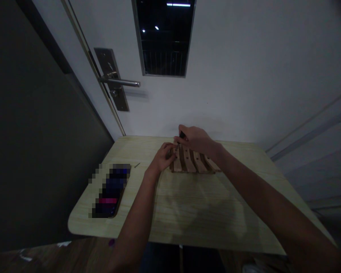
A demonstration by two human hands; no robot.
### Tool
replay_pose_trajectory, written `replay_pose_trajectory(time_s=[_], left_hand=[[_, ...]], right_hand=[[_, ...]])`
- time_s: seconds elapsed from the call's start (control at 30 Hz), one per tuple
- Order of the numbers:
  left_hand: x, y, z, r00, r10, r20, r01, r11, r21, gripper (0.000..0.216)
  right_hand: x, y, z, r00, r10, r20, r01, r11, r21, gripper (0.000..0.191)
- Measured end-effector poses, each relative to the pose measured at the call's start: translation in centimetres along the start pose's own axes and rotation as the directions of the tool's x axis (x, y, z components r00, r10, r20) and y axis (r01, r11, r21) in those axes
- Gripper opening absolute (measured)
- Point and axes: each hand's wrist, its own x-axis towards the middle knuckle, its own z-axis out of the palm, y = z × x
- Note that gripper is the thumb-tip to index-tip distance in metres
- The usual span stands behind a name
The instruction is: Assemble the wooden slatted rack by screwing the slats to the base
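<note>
Rack, wooden and slatted, on table, far side, middle. Left hand at its left end, fingers partly curled against it; can't tell if gripping. Right hand over rack's far left part, fingers closed round dark tool. Thin pin on table to left, phone farther left and nearer.

Illumination dim, cool. Diffuse shadow lies on the table. Left of the table, a panel falls near-black. Above the table, a window shows a bright light strip; a door handle glints. Detail on the slatted wooden piece, table far side, is soft. Pixelation masks the phone, table left.
</note>
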Motion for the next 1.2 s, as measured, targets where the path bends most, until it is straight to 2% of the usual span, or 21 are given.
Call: replay_pose_trajectory(time_s=[0.3, 0.5, 0.7, 0.8, 0.9, 1.0, 1.2], left_hand=[[0.1, 0.6, -0.3, 1.000, 0.003, 0.011, -0.003, 1.000, -0.029, 0.029], [0.1, 0.5, -0.2, 1.000, -0.011, 0.016, 0.011, 1.000, -0.004, 0.029], [0.1, 0.5, -0.2, 1.000, -0.007, 0.010, 0.007, 1.000, -0.015, 0.029], [0.1, 0.4, -0.2, 1.000, -0.014, 0.012, 0.014, 1.000, -0.001, 0.030], [0.1, 0.5, -0.2, 1.000, -0.003, 0.014, 0.004, 1.000, -0.007, 0.031], [0.1, 0.5, -0.2, 1.000, -0.001, 0.007, 0.001, 1.000, -0.016, 0.030], [0.1, 0.4, -0.2, 1.000, 0.005, 0.015, -0.005, 1.000, -0.004, 0.030]], right_hand=[[-0.6, 0.1, 0.0, 0.981, -0.182, -0.070, 0.193, 0.961, 0.199, 0.024], [-0.1, -0.5, -0.5, 0.999, -0.032, 0.012, 0.031, 0.996, 0.084, 0.020], [0.5, -0.7, -1.0, 1.000, 0.013, 0.021, -0.012, 0.998, -0.055, 0.024], [0.4, -0.7, -0.7, 0.998, 0.059, 0.014, -0.058, 0.996, -0.061, 0.025], [0.0, -0.6, -0.3, 1.000, -0.010, 0.001, 0.010, 1.000, 0.023, 0.023], [-0.3, -0.4, -0.2, 0.996, -0.090, -0.020, 0.091, 0.996, 0.025, 0.020], [-0.1, -0.2, -0.5, 0.999, -0.038, 0.022, 0.038, 0.999, -0.036, 0.016]])
